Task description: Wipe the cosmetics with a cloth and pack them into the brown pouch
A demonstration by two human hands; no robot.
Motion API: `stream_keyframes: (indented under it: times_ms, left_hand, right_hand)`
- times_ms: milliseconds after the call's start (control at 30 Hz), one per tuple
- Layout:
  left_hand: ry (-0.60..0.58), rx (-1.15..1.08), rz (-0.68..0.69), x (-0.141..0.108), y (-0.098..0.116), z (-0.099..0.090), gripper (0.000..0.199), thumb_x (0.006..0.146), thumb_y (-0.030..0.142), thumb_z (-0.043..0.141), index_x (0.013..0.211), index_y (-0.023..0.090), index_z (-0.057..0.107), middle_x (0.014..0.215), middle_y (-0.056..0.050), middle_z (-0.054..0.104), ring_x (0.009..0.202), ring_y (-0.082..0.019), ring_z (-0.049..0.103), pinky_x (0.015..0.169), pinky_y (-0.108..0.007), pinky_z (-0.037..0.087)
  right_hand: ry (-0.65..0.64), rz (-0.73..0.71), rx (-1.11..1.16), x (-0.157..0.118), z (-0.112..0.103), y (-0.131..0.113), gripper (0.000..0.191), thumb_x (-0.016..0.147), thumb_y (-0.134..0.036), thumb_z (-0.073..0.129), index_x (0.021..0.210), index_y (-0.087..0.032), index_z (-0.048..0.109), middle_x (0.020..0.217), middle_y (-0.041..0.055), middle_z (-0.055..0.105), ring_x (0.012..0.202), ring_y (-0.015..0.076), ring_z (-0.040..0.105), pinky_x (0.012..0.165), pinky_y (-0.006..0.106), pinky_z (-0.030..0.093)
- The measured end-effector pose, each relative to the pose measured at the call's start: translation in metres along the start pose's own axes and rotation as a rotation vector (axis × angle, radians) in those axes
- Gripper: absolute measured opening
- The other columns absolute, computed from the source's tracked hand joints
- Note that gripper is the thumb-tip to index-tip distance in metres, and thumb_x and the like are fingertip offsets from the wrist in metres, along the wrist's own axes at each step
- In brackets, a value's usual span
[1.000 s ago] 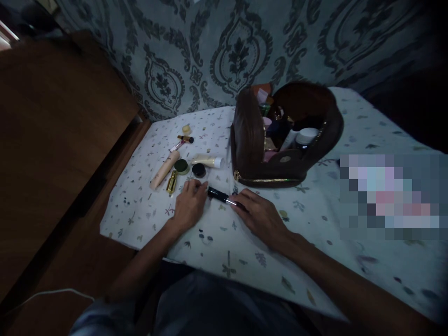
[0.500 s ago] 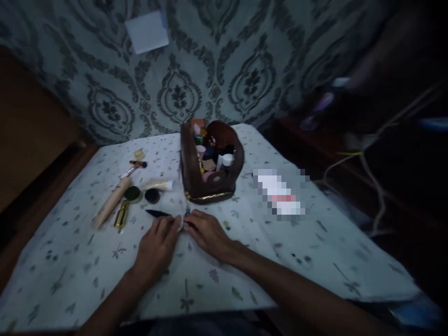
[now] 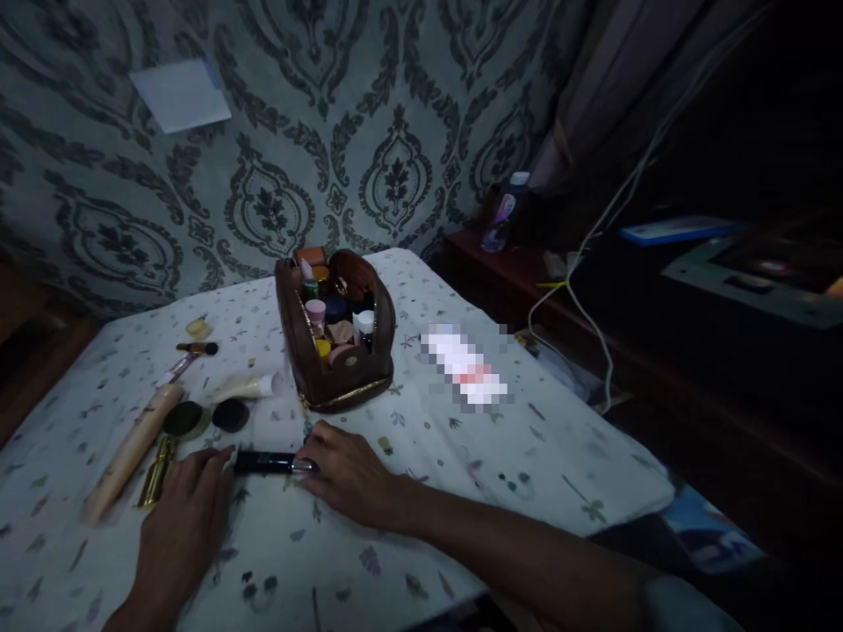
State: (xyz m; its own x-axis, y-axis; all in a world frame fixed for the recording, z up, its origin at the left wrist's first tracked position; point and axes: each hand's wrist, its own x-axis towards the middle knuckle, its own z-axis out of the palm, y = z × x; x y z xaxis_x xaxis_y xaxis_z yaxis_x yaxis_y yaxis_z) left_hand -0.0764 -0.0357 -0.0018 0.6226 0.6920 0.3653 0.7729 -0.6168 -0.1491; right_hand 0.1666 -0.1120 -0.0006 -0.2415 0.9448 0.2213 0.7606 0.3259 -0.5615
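Observation:
A slim black cosmetic tube with a silver end [image 3: 267, 463] lies level between my hands, low over the tablecloth. My right hand [image 3: 346, 474] is closed on its silver end. At the other end, the fingers of my left hand [image 3: 190, 500] are bent together around the tip, partly hidden. Just beyond my left hand are a gold bottle [image 3: 156, 472], a dark round jar [image 3: 183, 420] and a black round lid or jar [image 3: 230, 414]. An open brown cosmetic bag [image 3: 342, 386], packed with small jars and bottles, stands beyond my right hand.
On the cloth-covered table [image 3: 527, 456], a long beige tube [image 3: 135, 452], a pale squeeze tube [image 3: 243, 387] and a small brush [image 3: 198, 348] lie to the left. A blurred-out object [image 3: 464, 364] lies right of the bag. A bottle [image 3: 506, 213] and cables [image 3: 609, 351] are farther right.
My hands, close together before, are now apart, with the black tube showing between them. The view has swung to the right, so the bag and table appear farther left.

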Motion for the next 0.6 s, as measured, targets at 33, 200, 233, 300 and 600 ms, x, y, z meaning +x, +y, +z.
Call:
stream_keyframes:
  times_ms: [33,200,233,300,600]
  left_hand:
    - [-0.007,0.001,0.009,-0.001,0.000,0.000,0.040,0.100,0.033,0.031,0.109,0.015,0.066,0.104,-0.012,0.063,0.096,-0.026,0.058,0.074,-0.036,0.052]
    - [-0.005,0.065,0.070,0.000,0.002,-0.007,0.036,0.099,0.028,0.035,0.116,0.014,0.063,0.108,-0.013,0.062,0.096,-0.028,0.057,0.074,-0.038,0.051]
    - [0.004,0.083,0.069,0.001,0.005,-0.010,0.036,0.098,0.026,0.036,0.120,0.014,0.062,0.110,-0.013,0.062,0.098,-0.029,0.056,0.075,-0.040,0.052]
    - [0.030,0.110,0.069,0.003,0.013,-0.016,0.035,0.096,0.022,0.039,0.126,0.016,0.057,0.117,-0.013,0.061,0.105,-0.032,0.055,0.082,-0.044,0.051]
    - [0.103,0.052,0.415,-0.002,0.051,0.004,0.045,0.085,0.002,0.040,0.127,0.011,0.054,0.123,-0.014,0.062,0.120,-0.029,0.052,0.092,-0.036,0.049]
  right_hand:
    - [-0.009,0.002,-0.009,0.000,0.001,0.000,0.019,0.088,-0.027,0.067,0.103,-0.016,0.063,0.103,0.0053,0.061,0.090,0.0178,0.059,0.070,0.027,0.046]
    - [0.021,0.005,0.028,0.000,0.003,0.001,0.009,0.093,-0.024,0.058,0.100,-0.017,0.059,0.099,0.0033,0.064,0.086,0.0166,0.060,0.070,0.026,0.044]
    - [0.035,0.001,0.053,-0.001,0.002,0.001,0.008,0.094,-0.024,0.058,0.099,-0.017,0.059,0.097,0.0031,0.065,0.086,0.0164,0.060,0.072,0.026,0.044]
    - [0.049,-0.003,0.089,-0.001,0.002,0.003,0.008,0.094,-0.024,0.057,0.097,-0.017,0.059,0.095,0.0031,0.066,0.085,0.0159,0.061,0.073,0.026,0.044]
    - [-0.009,-0.012,0.020,-0.002,-0.004,0.001,0.013,0.095,-0.024,0.054,0.099,-0.015,0.062,0.095,0.0046,0.064,0.088,0.0176,0.061,0.075,0.028,0.047]
